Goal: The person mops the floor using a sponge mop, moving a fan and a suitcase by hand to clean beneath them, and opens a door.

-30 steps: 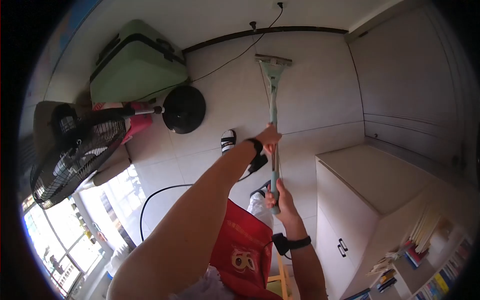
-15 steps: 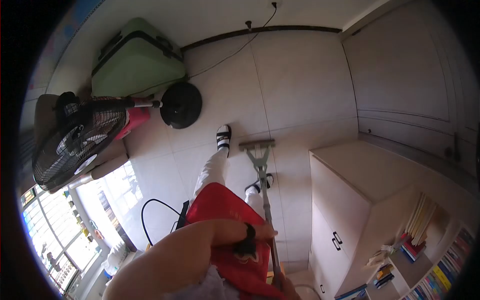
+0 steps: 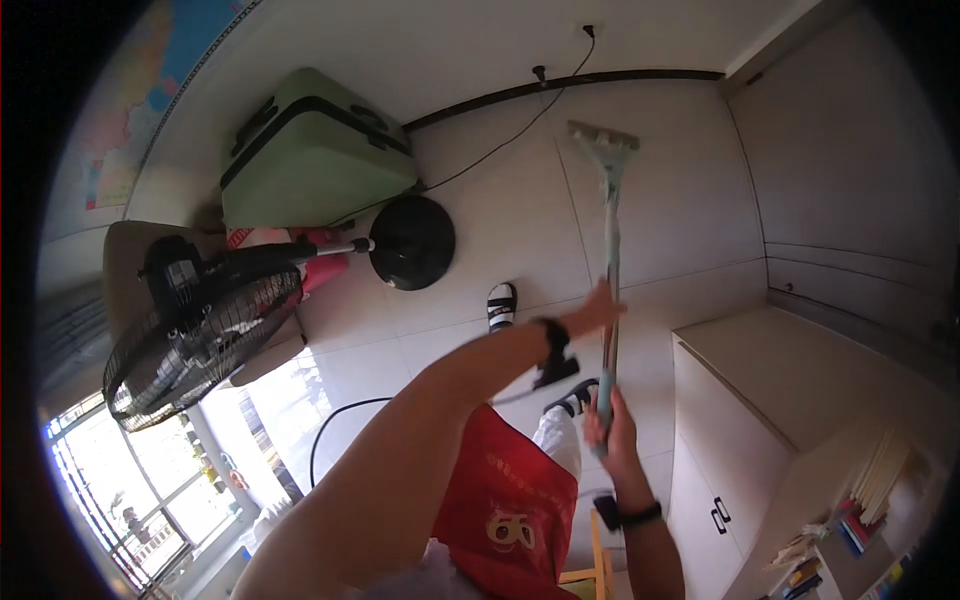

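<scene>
A sponge mop (image 3: 611,235) with a pale green pole stretches forward from my body, its flat head (image 3: 603,137) on the floor close to the far wall. My left hand (image 3: 598,308) is closed around the middle of the pole, the arm reaching across from the left. Lower down, my right hand (image 3: 617,432) grips the pole near its end. Both wrists carry dark bands. A red apron (image 3: 510,500) hangs below my arms, and my sandalled feet (image 3: 502,303) stand left of the pole, the right one partly behind my arm.
A black standing fan (image 3: 200,340) with a round base (image 3: 412,243) and a green suitcase (image 3: 315,155) stand at left. The fan-side cable (image 3: 510,140) crosses the floor to a wall socket. A white cabinet (image 3: 720,450) and bookshelf (image 3: 850,550) are at right.
The mop has slid forward, away from my feet towards the far wall. Both hands went forward with it, and my right hand and forearm have come clearly into view.
</scene>
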Action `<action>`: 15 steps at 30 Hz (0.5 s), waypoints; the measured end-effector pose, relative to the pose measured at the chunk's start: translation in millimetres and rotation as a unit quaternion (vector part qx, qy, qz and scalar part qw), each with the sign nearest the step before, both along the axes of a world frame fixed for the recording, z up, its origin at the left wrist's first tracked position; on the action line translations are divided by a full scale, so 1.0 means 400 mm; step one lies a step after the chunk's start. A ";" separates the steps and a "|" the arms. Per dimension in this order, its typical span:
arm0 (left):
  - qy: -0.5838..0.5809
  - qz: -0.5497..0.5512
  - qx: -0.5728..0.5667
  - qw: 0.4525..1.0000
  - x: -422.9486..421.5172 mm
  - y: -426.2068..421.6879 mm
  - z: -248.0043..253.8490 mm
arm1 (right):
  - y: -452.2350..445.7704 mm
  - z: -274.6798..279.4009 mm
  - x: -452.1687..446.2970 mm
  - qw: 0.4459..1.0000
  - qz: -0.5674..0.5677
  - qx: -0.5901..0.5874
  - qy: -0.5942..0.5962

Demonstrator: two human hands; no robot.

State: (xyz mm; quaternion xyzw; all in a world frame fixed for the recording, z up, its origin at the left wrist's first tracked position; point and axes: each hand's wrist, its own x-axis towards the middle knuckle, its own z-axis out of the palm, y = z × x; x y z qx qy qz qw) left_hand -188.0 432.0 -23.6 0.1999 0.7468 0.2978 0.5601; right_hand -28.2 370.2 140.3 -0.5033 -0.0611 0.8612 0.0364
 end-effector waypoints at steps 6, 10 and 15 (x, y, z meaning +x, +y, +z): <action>0.017 -0.122 -0.062 0.990 -0.504 0.184 0.022 | 0.122 -0.173 -0.489 0.996 -0.030 -0.045 0.073; -0.025 -0.223 -0.103 0.969 -0.646 0.091 0.010 | -0.002 -0.131 -0.637 0.996 -0.051 -0.062 0.035; 0.134 -0.170 -0.016 0.976 -0.648 -0.134 -0.038 | -0.162 -0.151 -0.651 0.999 0.003 -0.038 0.022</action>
